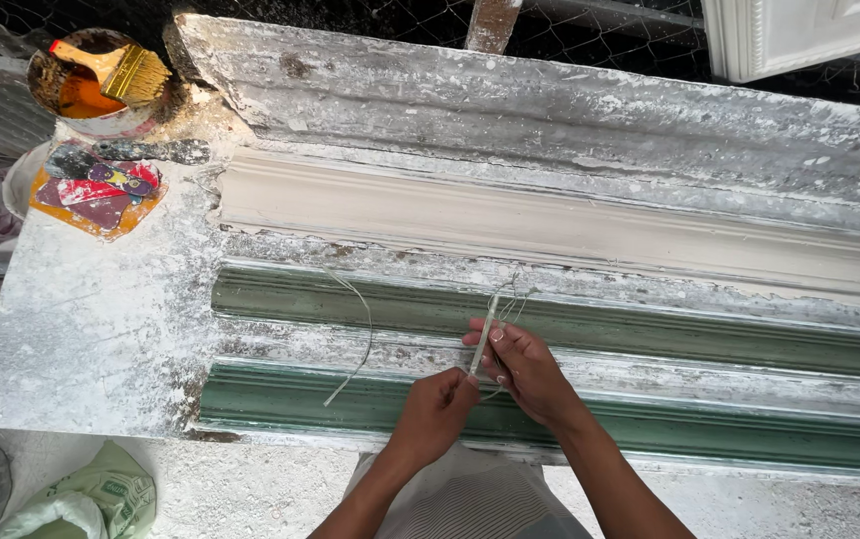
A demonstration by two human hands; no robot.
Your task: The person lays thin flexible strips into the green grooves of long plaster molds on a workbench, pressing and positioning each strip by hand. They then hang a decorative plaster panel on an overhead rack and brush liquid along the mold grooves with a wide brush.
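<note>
My left hand (437, 407) and my right hand (522, 366) meet over the nearer green moulding channel (709, 424). Together they pinch a thin pale strand of fibre (485, 334) that stands upright between the fingers. A looser strand of fibre (358, 339) curves away to the left across the farther green mould channel (350, 299). Beyond the green channels, a third long mould filled with wet white plaster (550, 225) runs along the bench.
At the back left stand a tin of orange liquid with a brush (111, 72) and a pile of plastic scrapers (101, 185). The plaster-crusted bench (91, 319) spreads to the left. A green and white sack (91, 499) lies on the floor. A white moulded frame (799, 35) is top right.
</note>
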